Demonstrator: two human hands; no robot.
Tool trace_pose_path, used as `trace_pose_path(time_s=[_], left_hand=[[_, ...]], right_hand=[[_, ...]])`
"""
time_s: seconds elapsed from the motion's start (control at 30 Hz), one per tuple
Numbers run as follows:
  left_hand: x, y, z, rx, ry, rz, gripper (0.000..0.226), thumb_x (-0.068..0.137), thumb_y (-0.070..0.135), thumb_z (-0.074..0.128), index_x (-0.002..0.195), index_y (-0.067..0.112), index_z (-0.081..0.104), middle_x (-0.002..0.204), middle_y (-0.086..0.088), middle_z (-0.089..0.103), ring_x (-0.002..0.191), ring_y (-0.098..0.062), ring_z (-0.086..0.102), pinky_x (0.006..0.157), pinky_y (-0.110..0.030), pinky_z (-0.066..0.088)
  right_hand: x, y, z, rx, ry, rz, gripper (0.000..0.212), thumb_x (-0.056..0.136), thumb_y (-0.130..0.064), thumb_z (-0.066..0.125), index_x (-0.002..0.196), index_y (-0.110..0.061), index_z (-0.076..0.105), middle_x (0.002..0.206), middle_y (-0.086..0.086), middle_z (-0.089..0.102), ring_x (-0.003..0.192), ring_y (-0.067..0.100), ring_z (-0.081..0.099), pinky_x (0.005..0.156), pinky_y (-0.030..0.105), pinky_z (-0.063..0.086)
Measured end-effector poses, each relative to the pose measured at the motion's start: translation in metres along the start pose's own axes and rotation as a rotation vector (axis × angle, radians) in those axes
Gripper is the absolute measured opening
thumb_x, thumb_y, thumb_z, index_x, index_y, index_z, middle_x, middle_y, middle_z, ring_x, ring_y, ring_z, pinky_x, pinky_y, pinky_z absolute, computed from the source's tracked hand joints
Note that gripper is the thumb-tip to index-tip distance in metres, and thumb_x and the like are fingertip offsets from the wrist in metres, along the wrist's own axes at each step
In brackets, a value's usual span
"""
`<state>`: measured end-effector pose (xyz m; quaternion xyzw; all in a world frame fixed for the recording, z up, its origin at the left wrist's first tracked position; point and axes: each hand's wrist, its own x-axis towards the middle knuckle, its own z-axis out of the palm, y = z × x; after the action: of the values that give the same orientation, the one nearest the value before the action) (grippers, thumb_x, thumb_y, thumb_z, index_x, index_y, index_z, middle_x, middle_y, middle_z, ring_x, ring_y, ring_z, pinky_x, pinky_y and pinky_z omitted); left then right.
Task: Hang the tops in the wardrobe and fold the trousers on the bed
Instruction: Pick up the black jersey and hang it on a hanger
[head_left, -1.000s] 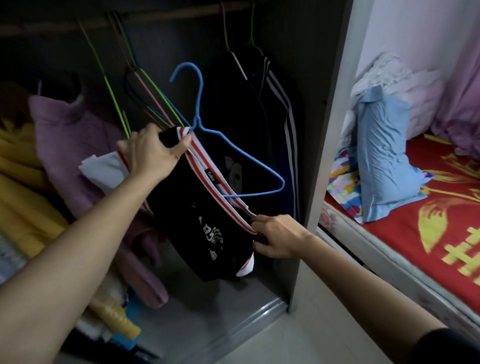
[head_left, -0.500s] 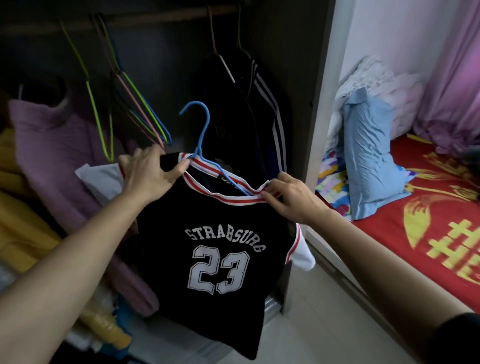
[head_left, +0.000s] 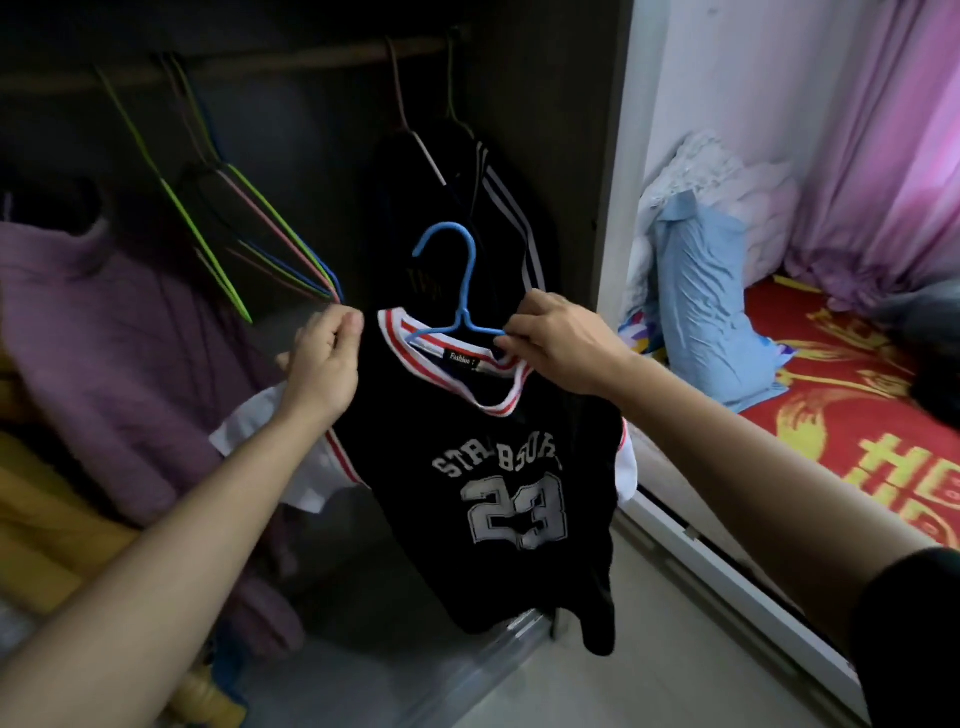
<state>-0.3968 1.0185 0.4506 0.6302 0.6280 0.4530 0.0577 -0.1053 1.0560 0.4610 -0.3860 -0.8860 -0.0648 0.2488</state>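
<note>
**Pinched at both shoulders: black jersey on blue hanger, not yet on the rail**

Grip, left hand (head_left: 324, 364): fingers curled, thumb and forefinger pinching the shoulder of the jersey (head_left: 493, 493) at 9 o'clock of its collar.

Grip, right hand (head_left: 556, 345): fingertips pinching at 3 o'clock of the collar, where the arm of the blue hanger (head_left: 457, 291) runs under the trim. Cloth, wire or both: cannot tell.

Item: black top, number 23, red-and-white trim. It is held in the air at centre view, before the open wardrobe, with the hem hanging free toward 6 o'clock. The hanger's arms lie inside the neck opening, and its hook stands up at 12 o'clock, touching nothing.

Surroundings:
- Rail (head_left: 234, 73) across 11 to 12 o'clock.
- Empty wire hangers (head_left: 244, 234) at 10 o'clock.
- Striped dark garment (head_left: 498, 208) hung behind the hook.
- Purple garment (head_left: 104, 338) at 9 o'clock.
- Bed (head_left: 857, 415) at 3 o'clock.

Step in hand (judged): seating the shoulders on the hanger before hanging.

Handling notes:
- Draw each shoulder seam outward over its wire end so the collar sits centred on the hanger's neck.
- Free the white sleeve bunched behind the left wrist.
- Take the hanger just under the hook and lift it to the rail, into the gap between the empty hangers and the striped garment.
- Keep the hanger level, since a wide neckline may slide off a tilted wire.
</note>
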Motion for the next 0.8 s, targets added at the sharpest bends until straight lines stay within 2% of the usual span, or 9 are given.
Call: trace_pose_path(time_s=[0.13, 0.3, 0.37, 0.43, 0.47, 0.53, 0.67, 0.73, 0.8], left_hand=[[0.003, -0.020, -0.017, -0.044, 0.108, -0.115, 0.027, 0.103, 0.036, 0.042, 0.102, 0.018, 0.062, 0.094, -0.001, 0.060, 0.104, -0.031, 0.058, 0.103, -0.055, 0.038], [0.012, -0.024, -0.022, -0.100, 0.091, -0.083, 0.022, 0.102, 0.035, 0.045, 0.093, 0.028, 0.064, 0.094, 0.000, 0.063, 0.098, -0.024, 0.060, 0.096, -0.049, 0.042], [0.017, -0.022, -0.024, -0.085, 0.075, -0.049, 0.021, 0.102, 0.037, 0.046, 0.094, 0.031, 0.064, 0.099, -0.003, 0.065, 0.100, -0.023, 0.059, 0.096, -0.046, 0.042], [0.018, -0.022, -0.021, 0.051, 0.045, -0.021, 0.026, 0.102, 0.041, 0.046, 0.104, 0.028, 0.068, 0.105, -0.002, 0.064, 0.108, -0.026, 0.056, 0.098, -0.042, 0.035], [0.018, -0.021, -0.019, 0.100, 0.032, 0.002, 0.027, 0.102, 0.041, 0.046, 0.106, 0.027, 0.069, 0.104, -0.002, 0.064, 0.109, -0.026, 0.055, 0.093, -0.036, 0.029], [0.017, -0.016, -0.014, 0.117, 0.024, 0.064, 0.026, 0.102, 0.036, 0.049, 0.104, 0.022, 0.071, 0.098, -0.002, 0.063, 0.105, -0.024, 0.055, 0.081, -0.025, 0.019], [0.023, -0.015, -0.020, 0.072, 0.047, 0.157, 0.023, 0.101, 0.030, 0.051, 0.100, 0.020, 0.072, 0.088, -0.003, 0.062, 0.088, -0.011, 0.053, 0.067, -0.010, 0.022], [0.029, -0.022, -0.027, 0.068, 0.052, 0.120, 0.020, 0.101, 0.037, 0.049, 0.102, 0.031, 0.068, 0.091, 0.004, 0.061, 0.089, -0.007, 0.052, 0.072, -0.013, 0.022], [0.034, -0.028, -0.034, 0.084, 0.034, 0.073, 0.017, 0.100, 0.048, 0.045, 0.104, 0.043, 0.061, 0.097, 0.010, 0.060, 0.097, -0.008, 0.051, 0.083, -0.026, 0.023]], right_hand=[[-0.009, 0.028, -0.012, -0.019, -0.060, 0.122, 0.034, 0.102, -0.041, 0.049, 0.108, -0.014, 0.070, 0.111, 0.009, 0.053, 0.106, 0.030, 0.056, 0.079, 0.034, 0.045], [0.004, 0.021, -0.027, 0.073, 0.092, 0.121, 0.031, 0.103, -0.040, 0.048, 0.100, -0.014, 0.065, 0.099, 0.006, 0.053, 0.094, 0.027, 0.057, 0.076, 0.037, 0.048], [0.010, 0.011, -0.025, 0.024, -0.096, 0.092, 0.030, 0.103, -0.040, 0.045, 0.102, -0.016, 0.062, 0.098, 0.008, 0.055, 0.095, 0.030, 0.058, 0.080, 0.043, 0.049], [0.015, 0.003, -0.022, -0.034, -0.344, 0.094, 0.030, 0.103, -0.041, 0.044, 0.107, -0.017, 0.062, 0.101, 0.008, 0.057, 0.098, 0.031, 0.060, 0.085, 0.046, 0.048], [0.017, 0.001, -0.021, -0.028, -0.386, 0.095, 0.031, 0.103, -0.041, 0.045, 0.110, -0.017, 0.063, 0.101, 0.008, 0.058, 0.098, 0.031, 0.060, 0.085, 0.046, 0.048], [0.022, -0.002, -0.021, 0.037, -0.299, 0.067, 0.031, 0.103, -0.040, 0.047, 0.111, -0.016, 0.065, 0.100, 0.008, 0.057, 0.095, 0.030, 0.060, 0.083, 0.045, 0.048], [0.035, -0.004, -0.027, 0.258, 0.019, 0.040, 0.025, 0.103, -0.038, 0.048, 0.098, -0.019, 0.063, 0.089, 0.001, 0.052, 0.083, 0.022, 0.058, 0.077, 0.042, 0.049], [0.041, 0.000, -0.033, 0.290, 0.037, 0.072, 0.026, 0.103, -0.040, 0.047, 0.100, -0.021, 0.065, 0.087, -0.004, 0.052, 0.080, 0.017, 0.057, 0.074, 0.039, 0.049], [0.047, 0.004, -0.042, 0.274, 0.019, 0.077, 0.025, 0.103, -0.042, 0.047, 0.100, -0.025, 0.065, 0.085, -0.009, 0.052, 0.078, 0.014, 0.056, 0.069, 0.035, 0.048]])
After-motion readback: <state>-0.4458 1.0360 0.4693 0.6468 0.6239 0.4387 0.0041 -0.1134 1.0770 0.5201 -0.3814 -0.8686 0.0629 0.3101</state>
